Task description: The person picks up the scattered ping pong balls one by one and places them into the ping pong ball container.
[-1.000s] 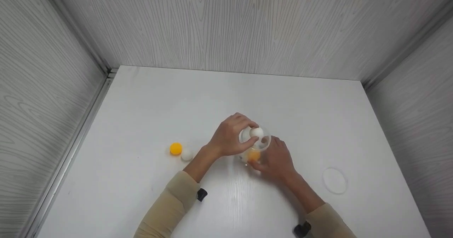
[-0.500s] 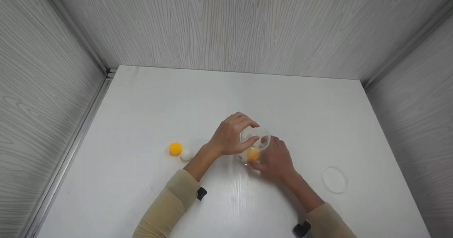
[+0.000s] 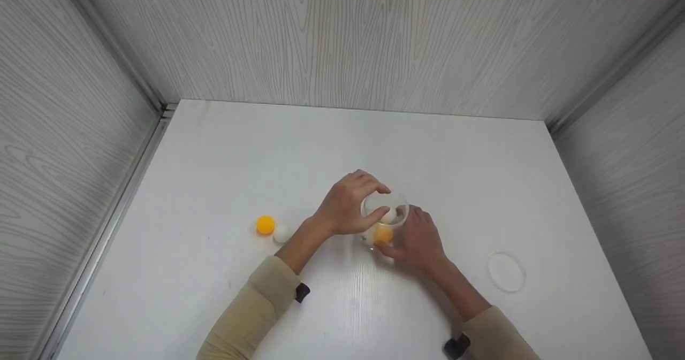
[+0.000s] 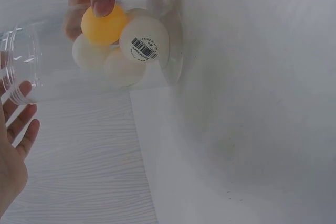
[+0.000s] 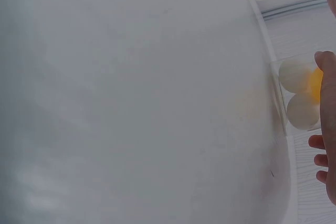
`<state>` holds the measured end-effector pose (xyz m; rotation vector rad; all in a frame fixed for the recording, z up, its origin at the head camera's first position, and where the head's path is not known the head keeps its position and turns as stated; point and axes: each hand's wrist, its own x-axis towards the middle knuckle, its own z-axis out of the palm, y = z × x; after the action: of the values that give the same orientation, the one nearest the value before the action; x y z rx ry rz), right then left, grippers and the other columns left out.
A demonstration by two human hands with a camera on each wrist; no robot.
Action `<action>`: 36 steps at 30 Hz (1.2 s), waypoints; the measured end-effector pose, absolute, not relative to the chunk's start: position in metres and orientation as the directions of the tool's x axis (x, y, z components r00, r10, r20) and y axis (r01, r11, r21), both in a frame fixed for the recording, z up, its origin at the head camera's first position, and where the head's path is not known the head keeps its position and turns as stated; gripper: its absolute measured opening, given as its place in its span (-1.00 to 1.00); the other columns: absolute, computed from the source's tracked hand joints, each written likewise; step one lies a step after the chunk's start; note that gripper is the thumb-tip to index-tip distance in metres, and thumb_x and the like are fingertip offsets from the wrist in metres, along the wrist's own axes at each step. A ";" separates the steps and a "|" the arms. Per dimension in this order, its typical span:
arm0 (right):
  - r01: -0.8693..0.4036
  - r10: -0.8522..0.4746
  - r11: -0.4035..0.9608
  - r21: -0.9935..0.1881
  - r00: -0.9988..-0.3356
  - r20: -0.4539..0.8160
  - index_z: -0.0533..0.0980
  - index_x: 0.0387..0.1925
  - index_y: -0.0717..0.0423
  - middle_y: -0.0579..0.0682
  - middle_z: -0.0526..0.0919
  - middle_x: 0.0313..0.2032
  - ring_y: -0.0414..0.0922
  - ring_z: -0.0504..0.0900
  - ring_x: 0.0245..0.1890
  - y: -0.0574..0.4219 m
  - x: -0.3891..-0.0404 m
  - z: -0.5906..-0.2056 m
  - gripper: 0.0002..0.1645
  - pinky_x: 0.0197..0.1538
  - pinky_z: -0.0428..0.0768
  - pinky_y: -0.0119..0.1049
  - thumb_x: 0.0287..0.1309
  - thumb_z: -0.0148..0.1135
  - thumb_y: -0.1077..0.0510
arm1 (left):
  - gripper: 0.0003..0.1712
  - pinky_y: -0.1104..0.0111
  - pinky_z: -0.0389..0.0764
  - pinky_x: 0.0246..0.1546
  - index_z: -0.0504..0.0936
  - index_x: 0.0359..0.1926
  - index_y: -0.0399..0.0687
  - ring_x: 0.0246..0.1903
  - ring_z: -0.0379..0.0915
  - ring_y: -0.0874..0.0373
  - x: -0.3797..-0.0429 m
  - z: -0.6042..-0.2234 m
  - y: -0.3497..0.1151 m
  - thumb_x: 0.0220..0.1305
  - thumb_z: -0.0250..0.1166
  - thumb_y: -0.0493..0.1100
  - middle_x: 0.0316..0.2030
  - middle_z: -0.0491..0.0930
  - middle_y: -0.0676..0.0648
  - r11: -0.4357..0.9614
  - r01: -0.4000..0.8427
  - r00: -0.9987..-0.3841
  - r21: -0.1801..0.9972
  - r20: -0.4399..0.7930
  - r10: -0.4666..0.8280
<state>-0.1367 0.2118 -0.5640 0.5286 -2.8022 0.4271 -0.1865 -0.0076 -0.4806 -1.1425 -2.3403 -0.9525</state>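
Observation:
A clear plastic jar (image 4: pixel 58 77) stands upright on the table, its mouth up. My right hand (image 3: pixel 420 239) grips the jar's side low down, thumb in front. Inside, the left wrist view shows an orange ball (image 4: pixel 100 29) and several white balls, one a printed table tennis ball (image 4: pixel 146 39) with a barcode. Over the jar's rim lies my left hand (image 3: pixel 345 205), thumb and fingers spread apart with no ball between them. Beneath that hand a white ball (image 3: pixel 389 215) shows through the mouth.
On the white table (image 3: pixel 299 151), left of the left forearm, lie a loose orange ball (image 3: pixel 265 225) and a white ball (image 3: pixel 281 234) beside it. A thin, pale ring-shaped piece (image 3: pixel 506 272) lies right of the right forearm. Wood-grain walls (image 3: pixel 342 39) enclose the table.
One second ago a white ball sat between my left thumb and fingers at the jar's mouth. It has dropped into the jar. Both hands have stayed almost still.

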 end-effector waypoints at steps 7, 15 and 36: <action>-0.376 -0.301 0.889 -0.261 -0.910 0.284 0.48 0.14 0.26 0.17 0.67 -0.02 0.11 0.64 -0.01 0.212 -0.136 -0.562 -0.01 0.20 0.68 0.08 0.00 0.43 -0.45 | -0.69 0.22 0.70 0.14 0.75 -0.01 -0.02 0.03 0.67 0.08 -0.186 -0.479 -0.011 0.31 0.40 0.00 -0.09 0.79 0.02 0.441 0.798 -0.602 0.411 0.571 0.558; -0.388 -0.305 0.881 -0.269 -0.902 0.305 0.47 0.13 0.25 0.15 0.67 -0.02 0.11 0.63 0.00 0.212 -0.136 -0.563 -0.04 0.20 0.66 0.07 -0.02 0.47 -0.41 | -0.63 0.24 0.70 0.08 0.73 0.04 -0.02 0.00 0.66 0.09 -0.184 -0.477 -0.019 0.31 0.39 0.04 -0.07 0.77 0.02 0.436 0.802 -0.597 0.408 0.557 0.577; -0.405 -0.314 0.879 -0.253 -0.889 0.332 0.49 0.12 0.29 0.18 0.69 -0.05 0.13 0.66 -0.02 0.214 -0.138 -0.568 -0.02 0.15 0.68 0.09 -0.01 0.42 -0.44 | -0.36 0.22 0.67 0.19 0.66 0.22 -0.01 0.10 0.63 0.08 -0.175 -0.475 -0.042 0.22 0.44 0.22 0.08 0.71 -0.01 0.489 0.783 -0.622 0.384 0.510 0.594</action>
<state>-0.1377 0.2135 -0.5677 0.5403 -2.7665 0.4612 -0.1750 -0.0416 -0.4747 -1.1617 -2.4288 -0.8626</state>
